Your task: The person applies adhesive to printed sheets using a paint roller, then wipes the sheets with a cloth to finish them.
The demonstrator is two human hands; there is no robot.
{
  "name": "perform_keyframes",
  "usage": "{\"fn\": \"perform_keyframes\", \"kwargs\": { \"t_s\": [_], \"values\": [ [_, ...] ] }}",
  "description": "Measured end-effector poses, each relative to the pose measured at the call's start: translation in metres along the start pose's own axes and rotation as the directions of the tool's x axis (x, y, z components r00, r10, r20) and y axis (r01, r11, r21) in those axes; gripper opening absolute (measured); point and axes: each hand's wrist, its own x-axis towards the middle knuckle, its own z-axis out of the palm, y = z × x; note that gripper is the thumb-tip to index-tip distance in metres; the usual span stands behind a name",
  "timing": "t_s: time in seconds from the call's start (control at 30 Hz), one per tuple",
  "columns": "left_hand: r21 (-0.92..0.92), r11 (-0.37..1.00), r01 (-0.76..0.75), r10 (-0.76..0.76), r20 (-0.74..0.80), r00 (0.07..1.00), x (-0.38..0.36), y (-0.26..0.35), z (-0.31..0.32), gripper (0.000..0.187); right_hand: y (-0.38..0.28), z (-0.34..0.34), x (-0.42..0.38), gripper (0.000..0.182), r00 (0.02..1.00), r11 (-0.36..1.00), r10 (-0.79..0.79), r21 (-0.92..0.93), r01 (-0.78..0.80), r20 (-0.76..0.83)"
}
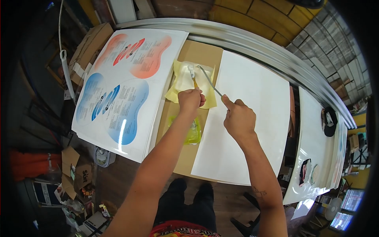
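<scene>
My left hand is closed round a small tool with a yellowish handle; its tip, coated in something pale, lies over a white tray. My right hand grips a long thin grey rod, whose bent far end reaches over the same tray. Under the tray is a crumpled yellow sheet, spread on brown cardboard. A yellow-green plastic packet lies nearer to me, partly covered by my left forearm.
Printed sheets with red and blue shapes are stacked at left. A large white board lies at right, partly under my right hand. Metal rails run along the back. Cardboard boxes stand on the floor at left.
</scene>
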Motion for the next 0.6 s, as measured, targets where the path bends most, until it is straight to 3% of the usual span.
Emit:
{"fn": "perform_keyframes", "kwargs": {
  "t_s": [0.2, 0.5, 0.6],
  "values": [
    [0.134, 0.989, 0.059, -0.064, 0.032, 0.997, 0.003, -0.016, -0.015, 0.022, 0.006, -0.014, 0.001, 0.048, 0.998, 0.999, 0.021, 0.03, -0.019, -0.065],
    [0.086, 0.993, -0.081, 0.085, -0.039, 0.996, -0.011, -0.02, -0.017, 0.024, 0.008, -0.005, 0.001, 0.047, 0.999, 0.999, 0.022, -0.023, -0.023, -0.034],
    [0.126, 0.992, -0.017, 0.014, 0.027, 1.0, -0.013, -0.019, -0.016, 0.024, 0.0, -0.004, -0.002, 0.047, 0.999, 0.999, 0.029, 0.022, -0.028, -0.015]
  ]
}}
